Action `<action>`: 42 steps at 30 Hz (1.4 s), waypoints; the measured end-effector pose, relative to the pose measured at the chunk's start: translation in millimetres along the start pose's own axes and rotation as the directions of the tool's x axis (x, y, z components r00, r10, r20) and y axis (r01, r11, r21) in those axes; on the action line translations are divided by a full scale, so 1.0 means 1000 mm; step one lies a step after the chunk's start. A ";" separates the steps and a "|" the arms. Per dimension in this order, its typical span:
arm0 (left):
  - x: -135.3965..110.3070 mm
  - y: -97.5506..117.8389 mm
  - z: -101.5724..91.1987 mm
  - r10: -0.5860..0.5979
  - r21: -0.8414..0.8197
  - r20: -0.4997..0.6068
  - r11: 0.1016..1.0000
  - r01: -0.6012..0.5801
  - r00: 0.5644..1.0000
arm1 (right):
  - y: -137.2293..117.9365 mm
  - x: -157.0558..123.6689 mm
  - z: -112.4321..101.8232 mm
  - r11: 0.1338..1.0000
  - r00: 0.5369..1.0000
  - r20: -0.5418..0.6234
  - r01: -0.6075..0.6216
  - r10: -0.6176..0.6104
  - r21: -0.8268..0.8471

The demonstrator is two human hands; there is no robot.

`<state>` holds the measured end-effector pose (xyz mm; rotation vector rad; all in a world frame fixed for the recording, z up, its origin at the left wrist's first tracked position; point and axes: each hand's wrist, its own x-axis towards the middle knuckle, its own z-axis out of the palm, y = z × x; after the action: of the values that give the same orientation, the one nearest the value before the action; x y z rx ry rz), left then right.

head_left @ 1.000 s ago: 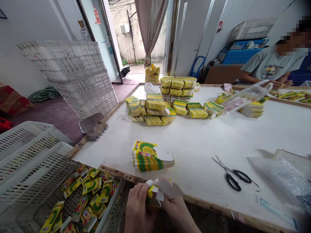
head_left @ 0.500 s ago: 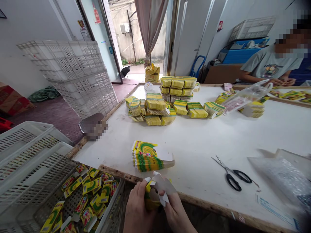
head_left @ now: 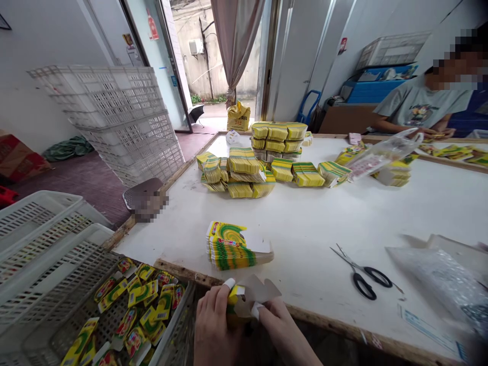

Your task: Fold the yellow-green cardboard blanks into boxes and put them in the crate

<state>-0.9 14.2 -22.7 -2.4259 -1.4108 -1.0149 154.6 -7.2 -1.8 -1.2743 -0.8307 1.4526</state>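
Note:
At the table's front edge my left hand (head_left: pixel 214 317) is closed around a small yellow carton (head_left: pixel 241 304) whose end flaps stand up, showing grey-white inner card. My right hand (head_left: pixel 275 314) pinches the flaps at its right side. White coverings show on a finger of my left hand and on a fingertip of my right. Just beyond lies a fanned stack of flat yellow-and-green cartons (head_left: pixel 233 249) on the white table (head_left: pixel 301 218). The carton's lower part is hidden by my hands.
Left below the table, a plastic crate (head_left: pixel 179 317) holds several yellow cartons. Black-handled scissors (head_left: pixel 364 277) and a clear plastic bag (head_left: pixel 438 274) lie right. Bundled carton stacks (head_left: pixel 244 168) stand farther back. A person (head_left: pixel 419 109) sits at the far right. Tall white crates (head_left: pixel 125 122) stand left.
My right hand has shifted slightly right and down along the carton. The carton's flaps now spread wider. The bundled cartons and the stack lie as before.

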 end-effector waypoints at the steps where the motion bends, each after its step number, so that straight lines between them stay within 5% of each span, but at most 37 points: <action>1: -0.002 -0.001 0.000 -0.017 0.019 -0.011 1.000 0.017 1.000 | 0.002 -0.001 -0.001 0.999 0.999 0.005 -0.033 0.033 0.023; 9: -0.003 0.003 0.000 0.033 -0.035 0.057 0.999 -0.031 0.998 | 0.001 0.008 0.003 0.998 0.997 0.060 0.053 -0.050 -0.045; 13: 0.001 0.001 0.001 -0.014 -0.002 -0.002 1.000 0.014 1.000 | 0.004 0.006 -0.004 0.990 0.995 0.041 -0.100 0.096 0.103; 21: -0.012 -0.003 0.008 -0.220 -0.054 0.003 0.974 0.219 0.976 | 0.003 0.001 0.005 0.816 0.933 0.320 -0.310 0.164 0.487; 25: -0.014 -0.004 0.010 -0.281 -0.087 0.051 0.955 0.284 0.958 | 0.009 0.004 0.008 0.867 0.952 0.284 -0.232 0.110 0.441; 33: -0.013 -0.014 0.010 -0.102 -0.090 0.078 0.990 0.109 0.992 | -0.010 0.012 -0.010 0.987 0.984 0.172 0.021 -0.048 0.157; 36: -0.014 -0.008 0.008 -0.153 -0.159 0.087 0.973 0.166 0.984 | -0.010 0.015 -0.009 0.955 0.983 0.173 -0.107 0.061 0.275; 39: -0.015 -0.001 0.007 -0.204 -0.230 0.090 0.948 0.220 0.975 | 0.001 0.017 -0.005 0.825 0.959 0.228 -0.266 0.171 0.499; 42: -0.018 0.004 0.008 -0.264 -0.281 0.090 0.919 0.278 0.960 | 0.013 0.016 0.000 0.772 0.956 0.230 -0.284 0.182 0.569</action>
<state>0.3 2.5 -39.5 -2.5146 -1.7667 -1.3166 152.2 4.5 -18.4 -0.7917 -0.2581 1.8497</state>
